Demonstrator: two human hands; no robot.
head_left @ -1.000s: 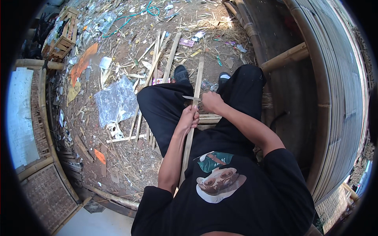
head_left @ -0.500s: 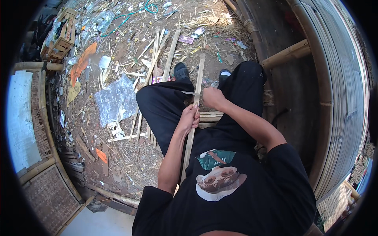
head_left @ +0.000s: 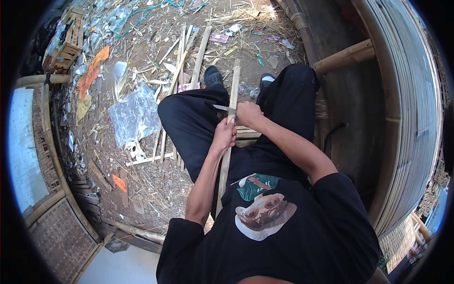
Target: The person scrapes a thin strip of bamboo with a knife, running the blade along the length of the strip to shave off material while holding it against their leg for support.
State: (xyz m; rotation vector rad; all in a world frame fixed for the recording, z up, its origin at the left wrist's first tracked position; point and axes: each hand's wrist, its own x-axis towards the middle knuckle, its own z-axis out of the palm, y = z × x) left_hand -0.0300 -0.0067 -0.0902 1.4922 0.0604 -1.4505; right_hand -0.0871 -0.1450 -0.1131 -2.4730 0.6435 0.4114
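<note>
Entry, left to right.

1. Ground litter: clear plastic sheet point(head_left: 135, 116) on the dirt, with an orange scrap point(head_left: 93, 71) further off and a wooden crate point(head_left: 68, 40) near the rim. Loose bamboo slats point(head_left: 182, 61) lie fanned out beside the person's knee.

2. Left hand point(head_left: 224, 135): fingers wrapped shut around the bamboo strip, gripping it just below the blade, forearm running up alongside the strip.

3. Bamboo strip point(head_left: 232, 87): long, pale, narrow. It runs from the person's lap, between the knees, out to the ground near the shoes point(head_left: 212, 75). The lower end passes under the left forearm towards the torso.

4. Knife point(head_left: 222, 108): short bright blade, lying crosswise against the strip, tip pointing to the person's left.

5. Right hand point(head_left: 248, 113): closed in a fist on the knife handle, touching the strip's right edge, just above the left hand.

6. Bamboo pole point(head_left: 343, 57) and slatted bamboo wall point(head_left: 406, 118): at the person's right, well apart from the hands.

Step in hand, judged: shaving or splitting the strip, blade set at its edge mid-length. The next move appears to call for a steady push along the grain away from the body, the left hand holding the strip from twisting and staying behind the edge.
</note>
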